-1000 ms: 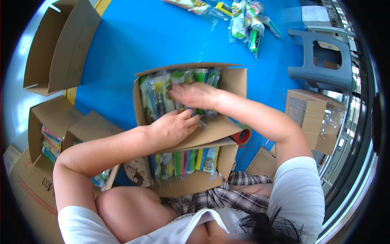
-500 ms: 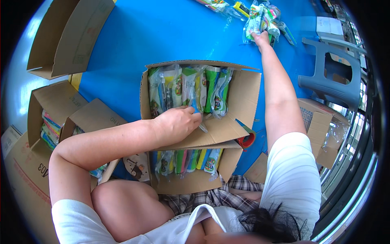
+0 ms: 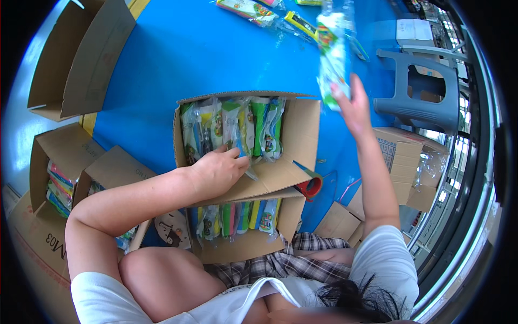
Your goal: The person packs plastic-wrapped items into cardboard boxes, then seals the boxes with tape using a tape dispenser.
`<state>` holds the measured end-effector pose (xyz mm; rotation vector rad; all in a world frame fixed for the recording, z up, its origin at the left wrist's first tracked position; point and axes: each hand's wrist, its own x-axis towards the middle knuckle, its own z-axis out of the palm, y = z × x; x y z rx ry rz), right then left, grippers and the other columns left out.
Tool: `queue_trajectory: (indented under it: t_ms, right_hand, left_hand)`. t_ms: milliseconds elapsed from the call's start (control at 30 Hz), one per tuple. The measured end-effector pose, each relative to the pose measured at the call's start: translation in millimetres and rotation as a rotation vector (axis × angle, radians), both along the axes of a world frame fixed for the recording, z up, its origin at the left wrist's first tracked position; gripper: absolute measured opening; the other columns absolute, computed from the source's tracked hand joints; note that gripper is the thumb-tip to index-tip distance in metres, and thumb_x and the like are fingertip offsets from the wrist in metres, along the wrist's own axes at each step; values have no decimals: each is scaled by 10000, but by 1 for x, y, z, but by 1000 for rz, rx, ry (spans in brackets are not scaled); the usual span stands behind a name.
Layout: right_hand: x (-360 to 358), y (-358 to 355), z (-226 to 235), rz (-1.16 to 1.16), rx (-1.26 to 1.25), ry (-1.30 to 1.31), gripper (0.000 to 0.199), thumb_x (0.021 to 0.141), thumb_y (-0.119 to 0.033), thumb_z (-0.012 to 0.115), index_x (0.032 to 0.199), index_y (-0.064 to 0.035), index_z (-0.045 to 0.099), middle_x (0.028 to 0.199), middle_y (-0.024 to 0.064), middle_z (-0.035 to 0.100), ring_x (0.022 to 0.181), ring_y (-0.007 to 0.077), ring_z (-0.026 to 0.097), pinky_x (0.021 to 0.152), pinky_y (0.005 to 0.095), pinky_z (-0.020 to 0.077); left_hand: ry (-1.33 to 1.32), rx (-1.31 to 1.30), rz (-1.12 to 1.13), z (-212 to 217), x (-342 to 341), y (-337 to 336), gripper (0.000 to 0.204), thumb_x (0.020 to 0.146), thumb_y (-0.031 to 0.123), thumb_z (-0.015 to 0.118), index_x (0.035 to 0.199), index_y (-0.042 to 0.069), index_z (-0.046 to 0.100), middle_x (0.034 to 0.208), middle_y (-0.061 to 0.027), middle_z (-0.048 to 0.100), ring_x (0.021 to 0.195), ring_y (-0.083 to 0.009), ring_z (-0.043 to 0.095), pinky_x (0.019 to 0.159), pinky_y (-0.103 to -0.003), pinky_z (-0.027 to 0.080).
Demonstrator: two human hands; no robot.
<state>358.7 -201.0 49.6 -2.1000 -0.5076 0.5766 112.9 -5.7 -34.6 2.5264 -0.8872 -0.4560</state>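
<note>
My right hand (image 3: 353, 108) grips a clear-bagged packet (image 3: 331, 48), green and white, by its near end, raised over the blue surface to the right of the upper box. Its far end is blurred. Inside the open cardboard box (image 3: 299, 129) stands a row of similar bagged packets (image 3: 259, 124) in green, yellow and white. My left hand (image 3: 221, 170) reaches over that box's near side, its fingers bent on a bagged packet with a blue part (image 3: 237, 141); the fingertips are partly hidden. Closer to my body, a second open box (image 3: 243, 249) holds another row of bagged packets (image 3: 237, 217).
More bagged packets (image 3: 248, 12) lie on the blue surface (image 3: 162, 59) ahead. A red tape dispenser (image 3: 310, 186) sits against the boxes' right side. Open cartons (image 3: 97, 59) stand at the left, with packets in some. At the right are a grey plastic stool (image 3: 396, 81) and more cartons (image 3: 404, 167).
My right hand has drawn back from the far pile, lifting a bagged packet toward me. My left hand stays at the upper box, its fingers slightly more spread. The whole view has shifted a little.
</note>
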Motion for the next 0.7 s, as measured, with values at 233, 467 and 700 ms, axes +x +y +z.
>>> queue_trajectory:
  t_ms: [233, 467, 700]
  right_hand:
    - [-93, -2, 44, 691, -426, 374, 446, 765, -314, 689, 1013, 17, 520, 790, 145, 621, 714, 185, 600, 615, 333, 463]
    - [-112, 7, -26, 474, -514, 215, 388, 811, -276, 674, 983, 15, 485, 806, 148, 613, 712, 203, 609, 660, 341, 501]
    - [-131, 16, -64, 254, -555, 57, 482, 766, -349, 663, 923, 71, 483, 765, 304, 605, 727, 450, 611, 689, 475, 497]
  left_hand:
    - [-31, 82, -51, 3, -1, 3, 446, 805, 132, 521, 1235, 13, 538, 1112, -32, 521, 1042, -178, 504, 925, -306, 436]
    - [-65, 62, -26, 1, 0, 3, 440, 811, 127, 518, 1241, 35, 541, 1099, -29, 526, 1045, -177, 514, 916, -312, 447]
    - [-51, 47, -28, 0, 0, 1, 424, 799, 140, 531, 1211, 46, 557, 1076, -22, 527, 1013, -169, 521, 886, -292, 458]
